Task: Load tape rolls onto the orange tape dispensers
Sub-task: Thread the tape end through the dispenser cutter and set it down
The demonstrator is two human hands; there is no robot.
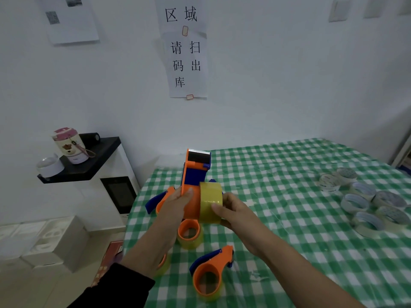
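My left hand [175,203] grips an orange and blue tape dispenser [193,172] held upright above the table, its toothed cutter at the top. My right hand [231,210] grips a yellow tape roll [210,201] pressed against the right side of the dispenser's orange drum. Three other orange dispensers carrying yellow tape lie on the checked cloth: one under my left hand [155,202], one below the held dispenser [190,234], and one near the front edge [210,274].
Several clear tape rolls [364,201] lie on the green checked tablecloth [278,185] at the right. A white cabinet with a black top [89,163] stands left of the table, with a pink and white jar on it. White boxes sit on the floor at lower left.
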